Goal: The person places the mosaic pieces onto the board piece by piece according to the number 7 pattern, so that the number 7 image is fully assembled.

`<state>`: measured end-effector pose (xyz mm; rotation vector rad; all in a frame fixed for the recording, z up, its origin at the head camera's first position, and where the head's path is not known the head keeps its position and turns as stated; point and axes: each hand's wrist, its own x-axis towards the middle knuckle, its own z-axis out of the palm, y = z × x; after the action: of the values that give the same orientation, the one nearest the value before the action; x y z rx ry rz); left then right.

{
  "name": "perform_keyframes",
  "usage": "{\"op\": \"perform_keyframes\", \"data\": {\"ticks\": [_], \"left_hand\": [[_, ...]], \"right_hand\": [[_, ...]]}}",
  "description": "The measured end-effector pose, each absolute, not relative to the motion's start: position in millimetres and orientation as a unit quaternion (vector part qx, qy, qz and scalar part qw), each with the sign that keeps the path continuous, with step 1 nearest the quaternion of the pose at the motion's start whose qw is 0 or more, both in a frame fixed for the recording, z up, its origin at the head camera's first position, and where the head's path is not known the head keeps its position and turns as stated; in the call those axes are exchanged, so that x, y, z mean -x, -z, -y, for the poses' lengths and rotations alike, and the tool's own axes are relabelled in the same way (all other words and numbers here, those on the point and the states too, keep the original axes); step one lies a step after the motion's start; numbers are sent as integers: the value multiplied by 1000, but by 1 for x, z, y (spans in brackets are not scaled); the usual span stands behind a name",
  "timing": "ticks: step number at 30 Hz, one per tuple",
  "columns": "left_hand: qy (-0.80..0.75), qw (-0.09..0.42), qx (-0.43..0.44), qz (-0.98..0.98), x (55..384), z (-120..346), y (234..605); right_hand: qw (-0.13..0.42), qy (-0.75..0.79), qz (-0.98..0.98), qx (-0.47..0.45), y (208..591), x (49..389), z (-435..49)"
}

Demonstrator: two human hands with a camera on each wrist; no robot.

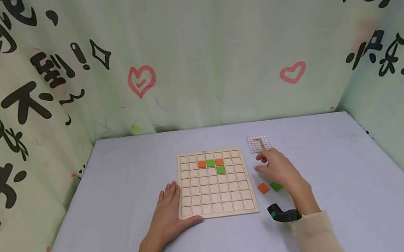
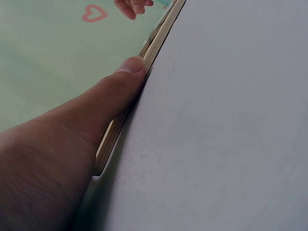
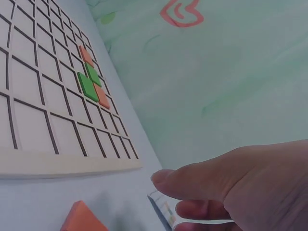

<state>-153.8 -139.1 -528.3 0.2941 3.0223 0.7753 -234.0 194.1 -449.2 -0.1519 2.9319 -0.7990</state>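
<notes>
A square wooden grid board [image 1: 207, 199] lies flat on the table. Two orange tiles, one of them the left tile [image 1: 201, 164], and two green tiles, one the lower tile [image 1: 220, 169], sit in its upper cells. The left hand [image 1: 166, 218] rests at the board's lower-left corner, fingers along the left side and thumb [image 2: 130, 67] on the front edge. Beyond the board's right side, the right hand [image 1: 281, 170] points with its extended index finger at a small printed grid card [image 1: 253, 146], appearing to touch it. Its thumb [image 3: 180, 183] is apart from the other fingers.
A loose orange tile [image 1: 263, 188] and a loose green tile [image 1: 275, 186] lie on the table right of the board, below the right hand. The white table [image 1: 117, 186] is bounded by a pale green curtain [image 1: 215, 54] printed with black writing and hearts.
</notes>
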Motion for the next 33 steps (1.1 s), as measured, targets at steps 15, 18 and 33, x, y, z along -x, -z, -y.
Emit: {"op": "perform_keyframes", "data": {"ticks": [15, 18, 33], "left_hand": [[-248, 8, -95, -964, 153, 139, 527], [-245, 8, -94, -965, 154, 139, 527], [-241, 8, -97, -966, 154, 140, 529]], "right_hand": [[94, 218, -972, -2, 461, 230, -218], [105, 207, -973, -11, 463, 230, -221], [129, 188, -973, -21, 464, 233, -227]]}}
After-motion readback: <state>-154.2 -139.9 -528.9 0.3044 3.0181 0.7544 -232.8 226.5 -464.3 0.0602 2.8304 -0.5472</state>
